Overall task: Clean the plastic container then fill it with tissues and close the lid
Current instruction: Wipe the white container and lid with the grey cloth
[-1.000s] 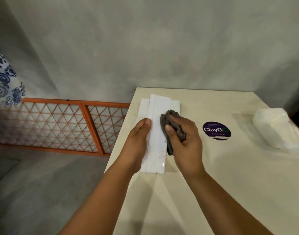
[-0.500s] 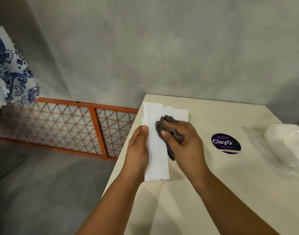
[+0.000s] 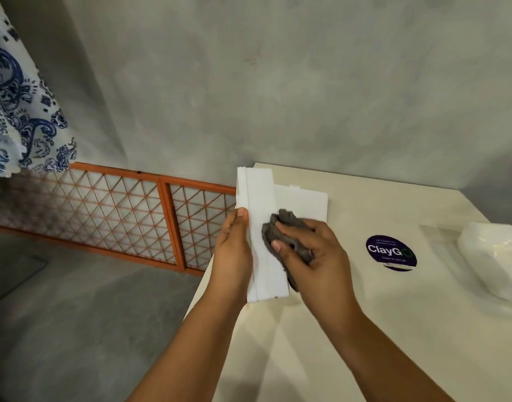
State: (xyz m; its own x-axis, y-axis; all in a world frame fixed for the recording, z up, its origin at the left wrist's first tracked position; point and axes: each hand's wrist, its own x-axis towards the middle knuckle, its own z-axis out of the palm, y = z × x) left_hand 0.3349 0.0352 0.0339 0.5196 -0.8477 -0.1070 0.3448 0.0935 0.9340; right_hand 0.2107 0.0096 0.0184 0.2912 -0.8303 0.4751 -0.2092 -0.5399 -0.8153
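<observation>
A long white plastic container (image 3: 260,204) lies at the left edge of the cream table (image 3: 365,329), its flat white lid (image 3: 304,203) spread open to the right. My left hand (image 3: 234,250) holds the container's left side, thumb on top. My right hand (image 3: 310,256) grips a crumpled grey cloth (image 3: 281,224) and presses it against the container's inner face. A bundle of white tissues in clear plastic (image 3: 492,256) rests at the table's right edge.
A round purple ClayGo sticker (image 3: 391,252) is stuck to the table between the container and the tissues. An orange lattice fence (image 3: 118,210) runs along the grey wall left of the table. A blue-patterned white fabric (image 3: 20,105) hangs at upper left.
The camera view has shifted, so everything sits lower and further right in the frame. My right hand with the cloth has shifted a little along the container; my left hand keeps its hold.
</observation>
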